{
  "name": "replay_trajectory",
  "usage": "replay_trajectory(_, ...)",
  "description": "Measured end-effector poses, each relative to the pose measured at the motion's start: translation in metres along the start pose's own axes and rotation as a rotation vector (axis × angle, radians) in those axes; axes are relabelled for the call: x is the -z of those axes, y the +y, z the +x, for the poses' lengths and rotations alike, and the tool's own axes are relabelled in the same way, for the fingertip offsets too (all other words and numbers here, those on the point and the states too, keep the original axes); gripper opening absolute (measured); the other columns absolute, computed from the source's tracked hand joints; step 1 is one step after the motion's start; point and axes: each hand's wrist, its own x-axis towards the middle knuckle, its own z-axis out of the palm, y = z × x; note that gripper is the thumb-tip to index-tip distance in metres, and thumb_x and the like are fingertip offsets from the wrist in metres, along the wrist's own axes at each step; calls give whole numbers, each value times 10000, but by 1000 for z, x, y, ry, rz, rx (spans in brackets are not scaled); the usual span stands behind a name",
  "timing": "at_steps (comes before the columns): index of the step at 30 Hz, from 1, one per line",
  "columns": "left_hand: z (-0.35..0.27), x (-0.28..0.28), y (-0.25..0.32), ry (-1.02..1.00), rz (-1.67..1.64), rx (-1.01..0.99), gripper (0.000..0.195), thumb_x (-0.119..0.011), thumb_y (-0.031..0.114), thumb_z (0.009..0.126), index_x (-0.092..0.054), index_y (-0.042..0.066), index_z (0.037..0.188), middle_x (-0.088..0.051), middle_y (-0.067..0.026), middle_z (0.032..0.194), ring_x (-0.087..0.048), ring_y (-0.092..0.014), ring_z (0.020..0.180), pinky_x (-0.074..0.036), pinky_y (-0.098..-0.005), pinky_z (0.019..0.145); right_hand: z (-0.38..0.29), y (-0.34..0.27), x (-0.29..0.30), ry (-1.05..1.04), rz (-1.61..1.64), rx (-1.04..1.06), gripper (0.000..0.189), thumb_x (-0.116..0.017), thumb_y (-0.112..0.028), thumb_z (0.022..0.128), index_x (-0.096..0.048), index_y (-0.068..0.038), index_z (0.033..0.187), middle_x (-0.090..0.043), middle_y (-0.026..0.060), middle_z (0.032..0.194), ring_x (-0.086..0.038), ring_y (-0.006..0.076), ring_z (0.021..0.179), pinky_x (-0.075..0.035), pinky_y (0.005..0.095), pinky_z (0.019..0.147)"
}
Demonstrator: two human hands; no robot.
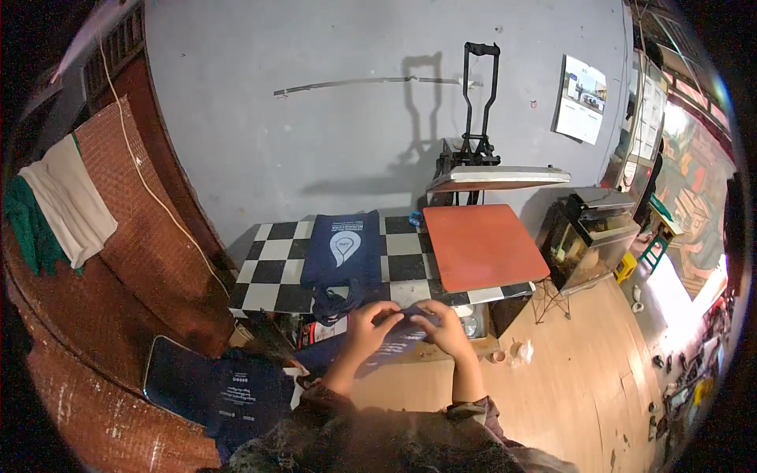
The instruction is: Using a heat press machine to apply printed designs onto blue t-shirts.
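Both hands are raised close together in front of me, just past the near edge of a checkered table. My left hand (377, 322) and my right hand (440, 325) pinch the upper edge of a dark blue cloth (393, 349) with pale printing, which hangs down to the left. Beyond them, a dark blue printed cloth (345, 236) with a white drop-shaped emblem lies flat on the table. A bunched dark cloth (337, 300) rests at its near end. Right of these stands a heat press with its white upper plate (502, 176) raised over an orange-red pad (486, 247).
The checkered table (272, 272) stands against a grey wall. A small blue object (416, 219) sits beside the pad. Dark printed garments (242, 396) lie at lower left. A glass tank (597, 242) stands right of the table, and a small cup (498, 356) is on the floor.
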Motion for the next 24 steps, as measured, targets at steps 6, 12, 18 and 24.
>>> replay_trajectory(6,-10,0,3,-30,78,9,257,-775,154,821,-681,11,1013,-715,-103,947,-676,-159,804,-518,-286,721,-1,-14,-6,110,-31,-40,137,-671,-117,889,-651,-5,965,-647,109,778,-622,143,738,-489,292,656)
replay_trajectory(12,-26,10,-14,-51,313,-100,343,-749,258,846,-659,21,1077,-701,-171,1002,-696,-310,890,-540,-359,755,2,2,6,385,53,50,142,-664,-92,882,-633,27,953,-605,79,770,-538,115,740,-452,262,705)
replay_trajectory(18,-30,22,-22,-60,401,-63,381,-788,261,809,-676,-6,1056,-703,-163,1050,-689,-309,942,-539,-371,806,1,6,24,514,173,39,73,-611,-62,929,-614,10,936,-562,-34,826,-493,53,784,-398,209,712)
replay_trajectory(24,-25,28,-28,-71,446,-79,317,-776,233,814,-691,16,1029,-707,-157,1022,-689,-317,919,-542,-371,783,-4,11,42,633,270,78,79,-572,-48,944,-615,18,951,-577,-26,840,-496,63,814,-405,224,760)
